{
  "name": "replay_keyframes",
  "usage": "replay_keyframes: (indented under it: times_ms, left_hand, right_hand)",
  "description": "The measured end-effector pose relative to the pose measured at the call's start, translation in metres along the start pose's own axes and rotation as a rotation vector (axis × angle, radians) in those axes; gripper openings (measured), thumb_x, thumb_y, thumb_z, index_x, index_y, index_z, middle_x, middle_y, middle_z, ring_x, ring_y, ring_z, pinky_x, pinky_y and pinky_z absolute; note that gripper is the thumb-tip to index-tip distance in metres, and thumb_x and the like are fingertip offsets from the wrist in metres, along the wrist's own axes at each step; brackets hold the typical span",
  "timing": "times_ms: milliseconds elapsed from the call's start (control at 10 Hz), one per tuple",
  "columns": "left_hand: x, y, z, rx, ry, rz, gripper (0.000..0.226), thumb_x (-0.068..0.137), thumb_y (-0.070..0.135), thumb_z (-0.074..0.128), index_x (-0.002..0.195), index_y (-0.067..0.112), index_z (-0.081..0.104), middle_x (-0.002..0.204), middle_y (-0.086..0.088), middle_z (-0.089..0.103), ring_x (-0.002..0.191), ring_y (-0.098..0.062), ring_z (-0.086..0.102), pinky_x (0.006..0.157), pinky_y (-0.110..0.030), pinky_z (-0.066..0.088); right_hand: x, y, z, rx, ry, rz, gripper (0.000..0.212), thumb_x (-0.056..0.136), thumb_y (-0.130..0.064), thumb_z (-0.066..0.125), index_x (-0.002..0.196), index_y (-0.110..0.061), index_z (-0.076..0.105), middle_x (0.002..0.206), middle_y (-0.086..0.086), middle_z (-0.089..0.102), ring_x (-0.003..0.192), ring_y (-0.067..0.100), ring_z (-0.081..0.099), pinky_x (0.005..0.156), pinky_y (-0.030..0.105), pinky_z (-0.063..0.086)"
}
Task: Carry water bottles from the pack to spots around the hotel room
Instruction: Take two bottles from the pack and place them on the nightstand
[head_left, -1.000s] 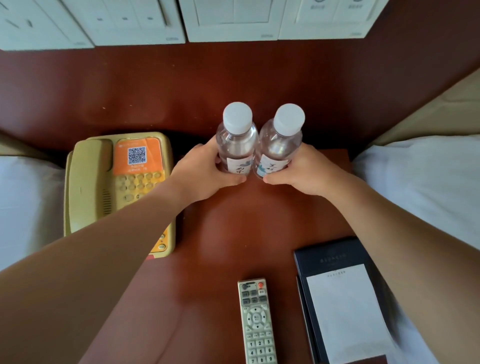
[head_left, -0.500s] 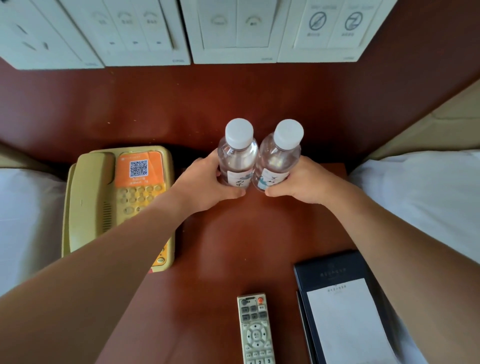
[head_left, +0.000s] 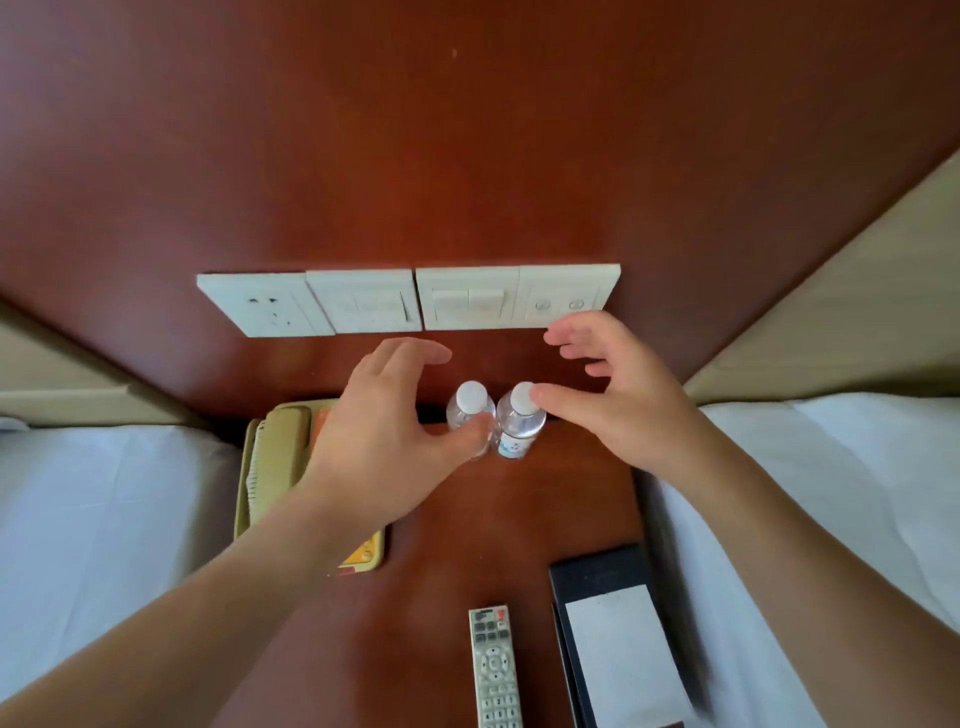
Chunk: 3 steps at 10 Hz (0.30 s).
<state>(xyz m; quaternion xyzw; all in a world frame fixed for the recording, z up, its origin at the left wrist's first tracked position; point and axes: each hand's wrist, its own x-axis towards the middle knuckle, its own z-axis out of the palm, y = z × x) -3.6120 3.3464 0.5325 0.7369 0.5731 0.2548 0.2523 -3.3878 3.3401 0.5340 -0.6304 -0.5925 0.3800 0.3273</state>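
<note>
Two small clear water bottles with white caps stand upright, side by side, at the back of the dark red nightstand (head_left: 498, 519). The left bottle (head_left: 470, 410) and the right bottle (head_left: 519, 431) touch or nearly touch. My left hand (head_left: 384, 431) hovers open beside the left bottle, its thumb in front of the bottle's lower part. My right hand (head_left: 613, 395) is open to the right of the right bottle, thumb tip over its cap. Neither hand grips a bottle.
A beige telephone (head_left: 280, 462) sits left on the nightstand. Near the front lie a remote control (head_left: 496, 670) and a black folder with a white notepad (head_left: 618, 639). White wall switch panels (head_left: 410, 301) are behind the bottles. White beds (head_left: 93, 519) flank both sides.
Both hands have let go of the bottles and opened, pulling back and up. The view has drawn away and tilted up, so the bottles look smaller and more wall shows.
</note>
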Motion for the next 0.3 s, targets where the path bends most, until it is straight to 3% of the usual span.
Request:
replay_keyframes:
  times_ms: [200,300]
  left_hand:
    - [-0.009,0.126,-0.137,-0.051,0.177,0.145,0.037,0.073,0.055,0.064,0.103,0.034,0.063,0.101,0.024,0.063,0.099,0.000,0.057,0.085,-0.013,0.043]
    - [-0.021,0.190,-0.213,-0.033,0.264,0.276,0.032,0.075,0.054,0.063,0.099,0.032,0.065,0.097,0.023,0.066,0.094,-0.003,0.061,0.083,-0.020,0.048]
  right_hand:
    - [-0.041,-0.157,-0.076,0.065,0.119,-0.230,0.034,0.072,-0.037,0.074,0.103,-0.039,0.061,0.111,-0.021,0.069,0.110,0.001,0.062,0.097,0.033,0.048]
    - [-0.068,-0.240,-0.118,0.077,0.167,-0.352,0.036,0.072,-0.042,0.072,0.106,-0.038,0.060,0.112,-0.020,0.069,0.110,0.006,0.064,0.096,0.035,0.049]
